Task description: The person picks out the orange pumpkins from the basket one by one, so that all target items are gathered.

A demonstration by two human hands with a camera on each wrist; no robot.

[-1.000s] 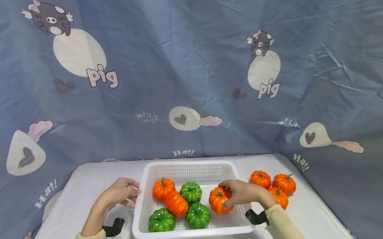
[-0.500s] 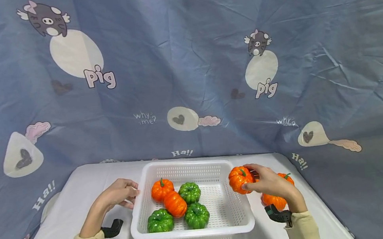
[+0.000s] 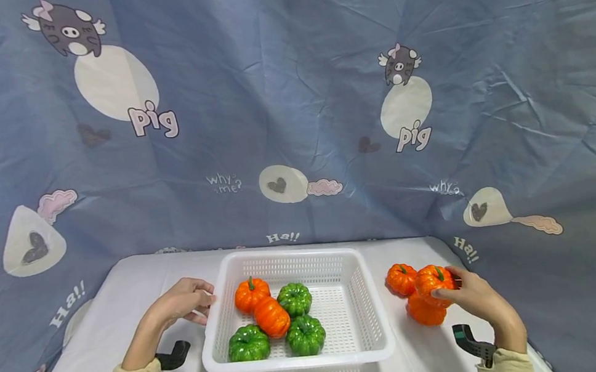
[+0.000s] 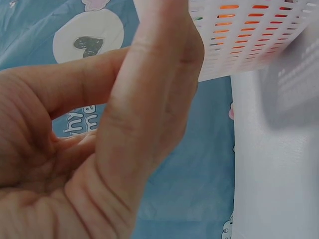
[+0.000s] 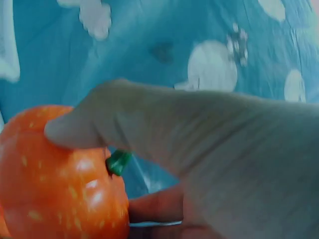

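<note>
My right hand (image 3: 476,295) grips an orange toy pumpkin (image 3: 434,281) with a green stem. The thumb lies across its side in the right wrist view, where the pumpkin (image 5: 65,184) fills the lower left. This pumpkin overlaps a second orange pumpkin (image 3: 426,311) on the table, with another (image 3: 401,279) just left of it. My left hand (image 3: 180,301) is by the left rim of a white perforated basket (image 3: 299,362), fingers loosely bent and fingertips right at the rim. Inside lie two orange pumpkins (image 3: 272,317) and several green ones (image 3: 306,335), grouped toward the left.
A white cloth covers the table (image 3: 152,272). Behind it and along both sides hangs a blue curtain (image 3: 290,119) with pig prints. The basket stands between the hands, its raised right wall between the contents and the pumpkins outside.
My right hand has lifted the orange pumpkin out of the basket's right side and carried it right, over the pumpkins outside. My left hand has stayed at the rim.
</note>
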